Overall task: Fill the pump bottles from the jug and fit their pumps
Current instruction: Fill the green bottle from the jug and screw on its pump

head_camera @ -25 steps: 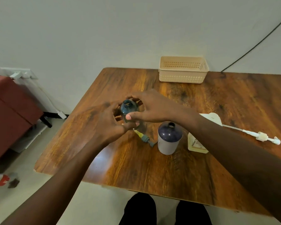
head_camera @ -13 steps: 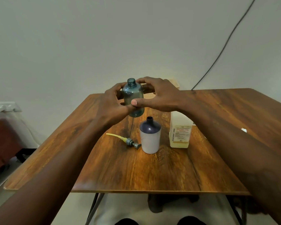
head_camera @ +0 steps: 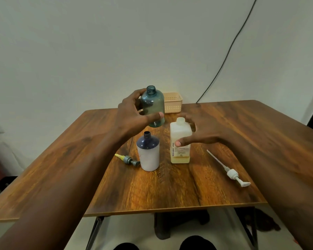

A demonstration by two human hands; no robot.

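My left hand (head_camera: 132, 114) holds a clear teal bottle (head_camera: 153, 103) upright in the air, its neck uncapped. Below it a dark blue and white bottle (head_camera: 149, 153) stands on the table, also without a pump. To its right stands the pale jug (head_camera: 180, 141) with yellowish liquid low inside and no cap. My right hand (head_camera: 197, 134) is spread around the jug, thumb on its front and fingers behind it; a firm grip does not show. A grey pump with a yellow tube (head_camera: 127, 159) lies left of the blue bottle. A white pump (head_camera: 231, 173) lies at the right.
A beige plastic basket (head_camera: 173, 102) sits at the table's far edge behind the teal bottle. The wooden table (head_camera: 251, 134) stands against a pale wall with a black cable running down it. My knees show below the near edge.
My right hand has let go of the teal bottle and dropped to the jug. The left hand alone now holds the bottle, higher than before. The view has tilted upward.
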